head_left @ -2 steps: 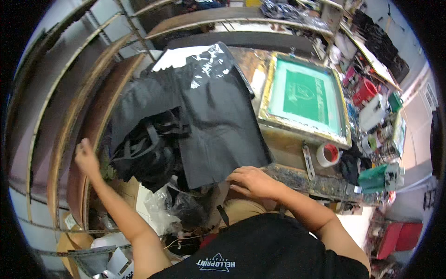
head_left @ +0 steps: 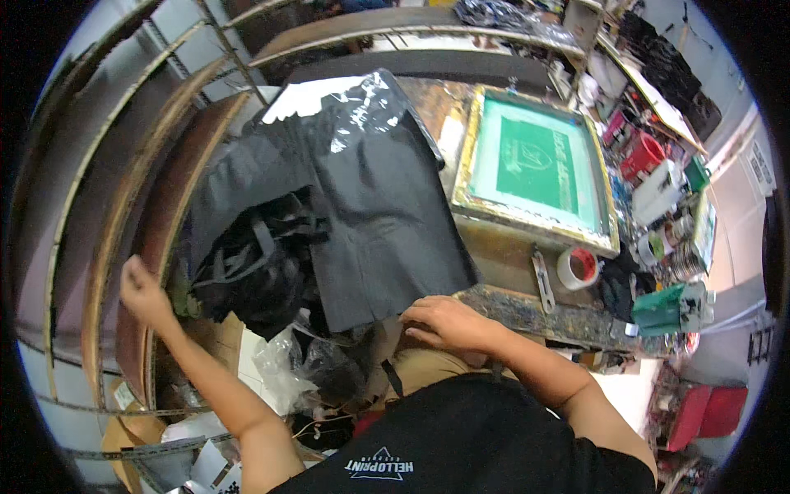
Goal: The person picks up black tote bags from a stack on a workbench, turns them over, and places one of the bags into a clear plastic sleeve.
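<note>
Shifting slightly closer to the body since the earlier frame, the left hand is hovering well left of the flat black sheet, over a brown board; its fingers are curling in a blur, and I cannot tell whether they are pinching anything. Right hand fingers are bending loosely, close together, at the sheet's near edge; whether they are gripping it I cannot tell. Clear plastic is bunching just nearer than the sheet's near left corner. Against the sheet's left side a crumpled black bag is lying. Right of the sheet, a slim grey tool and a tape roll are resting, and beyond them a green framed screen is lying. Glossy plastic is showing at the sheet's far end.
</note>
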Demonstrator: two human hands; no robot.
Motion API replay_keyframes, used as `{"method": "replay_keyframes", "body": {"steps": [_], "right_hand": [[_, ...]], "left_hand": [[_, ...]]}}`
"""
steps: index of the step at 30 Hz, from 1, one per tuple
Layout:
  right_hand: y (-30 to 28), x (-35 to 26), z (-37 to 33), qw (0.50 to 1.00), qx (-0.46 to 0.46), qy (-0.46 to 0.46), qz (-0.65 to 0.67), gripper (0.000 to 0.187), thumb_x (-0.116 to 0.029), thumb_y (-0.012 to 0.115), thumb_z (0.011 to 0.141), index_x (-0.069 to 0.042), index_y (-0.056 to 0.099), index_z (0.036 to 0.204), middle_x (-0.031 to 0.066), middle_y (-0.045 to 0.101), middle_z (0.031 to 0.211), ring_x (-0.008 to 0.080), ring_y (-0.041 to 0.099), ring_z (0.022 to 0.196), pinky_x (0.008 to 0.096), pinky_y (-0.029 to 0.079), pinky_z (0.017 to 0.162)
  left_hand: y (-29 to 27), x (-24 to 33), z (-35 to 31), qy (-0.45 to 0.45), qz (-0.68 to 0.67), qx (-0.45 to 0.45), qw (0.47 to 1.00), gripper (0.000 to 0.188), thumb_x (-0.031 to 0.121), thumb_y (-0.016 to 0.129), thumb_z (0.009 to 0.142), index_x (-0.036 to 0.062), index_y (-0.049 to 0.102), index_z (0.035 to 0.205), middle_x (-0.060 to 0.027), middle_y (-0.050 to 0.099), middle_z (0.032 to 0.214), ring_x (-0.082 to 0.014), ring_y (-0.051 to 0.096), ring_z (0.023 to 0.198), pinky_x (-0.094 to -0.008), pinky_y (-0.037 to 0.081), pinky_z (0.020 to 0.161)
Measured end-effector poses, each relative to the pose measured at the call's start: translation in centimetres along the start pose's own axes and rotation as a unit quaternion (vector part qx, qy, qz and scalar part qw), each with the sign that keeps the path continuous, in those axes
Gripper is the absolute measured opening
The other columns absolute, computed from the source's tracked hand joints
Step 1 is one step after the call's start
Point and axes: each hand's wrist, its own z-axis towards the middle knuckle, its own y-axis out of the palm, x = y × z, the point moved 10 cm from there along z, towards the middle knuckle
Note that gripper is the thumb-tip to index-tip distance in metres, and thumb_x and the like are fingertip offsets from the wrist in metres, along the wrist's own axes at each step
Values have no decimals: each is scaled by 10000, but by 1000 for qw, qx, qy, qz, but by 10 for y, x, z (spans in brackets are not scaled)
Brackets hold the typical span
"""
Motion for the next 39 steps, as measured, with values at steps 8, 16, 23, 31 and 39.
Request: {"method": "replay_keyframes", "body": {"steps": [8, 16, 23, 31, 39], "right_hand": [[68, -15, -11, 979, -198, -17, -41, 358, -327, 725, 922, -2, 675, 1063, 201, 722, 1037, 428, 690, 1012, 529, 562, 880], [56, 7, -43, 987, -156, 28, -16, 398, -330, 719, 929, -38, 664, 1193, 203, 722, 1113, 429, 678, 1082, 537, 542, 932], [47, 13, -49, 987, -146, 62, 18, 424, -370, 661, 1003, -39, 642, 1266, 199, 686, 1178, 397, 630, 1164, 504, 487, 1015], [5, 9, -37, 997, 26, 63, 28, 322, -284, 702, 957, -53, 681, 1182, 176, 690, 1140, 394, 629, 1160, 498, 490, 1016], [4, 34, -54, 990, 69, 99, 67, 320, -294, 679, 977, -50, 681, 1185, 192, 684, 1137, 407, 637, 1136, 503, 496, 1012]], "left_hand": [[99, 290, -267, 274, -279, -425, 816, 308, 257, 838, 831, 44, 764, 1041, -136, 740, 1072, -320, 699, 992, -445, 557, 881], [161, 255, -331, 261, -258, -540, 757, 265, 258, 788, 891, 79, 768, 1086, -83, 726, 1159, -313, 671, 1102, -422, 554, 920], [171, 253, -303, 150, -282, -524, 789, 164, 163, 693, 981, 21, 755, 1034, -146, 753, 1037, -340, 713, 969, -402, 562, 867], [172, 275, -285, 3, -344, -553, 759, 128, 112, 775, 913, -15, 757, 904, -110, 757, 898, -195, 713, 857, -312, 529, 788], [200, 259, -360, -67, -370, -632, 678, 183, 159, 764, 929, -24, 778, 937, -116, 767, 926, -198, 723, 881, -312, 539, 806]]}}
